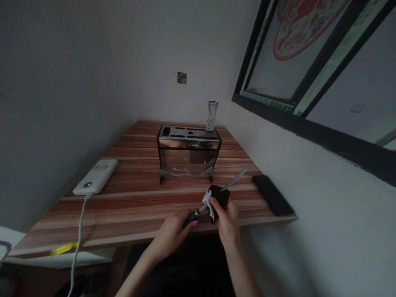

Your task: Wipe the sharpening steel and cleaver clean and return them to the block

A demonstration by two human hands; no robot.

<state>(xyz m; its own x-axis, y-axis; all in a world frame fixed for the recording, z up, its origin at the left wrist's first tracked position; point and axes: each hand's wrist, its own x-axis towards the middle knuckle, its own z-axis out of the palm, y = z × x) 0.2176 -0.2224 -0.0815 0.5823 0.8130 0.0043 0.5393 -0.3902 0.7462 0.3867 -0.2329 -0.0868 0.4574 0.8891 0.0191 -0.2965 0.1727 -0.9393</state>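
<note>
My left hand is closed around the black handle of a knife, near the table's front edge. The knife's narrow blade points up and to the right. My right hand grips a black cloth-like pad folded around the middle of the blade. A crumpled white piece shows at the pad's left side, by my right thumb. Beyond my hands stands a knife block with a slotted metal top and a clear front. A silvery wrapped handle rises from its right end.
The wood-grain table meets walls on both sides. A white power bank with a cable lies at left; a yellow tag hangs by the front edge. At right lies a black phone, below a dark window frame.
</note>
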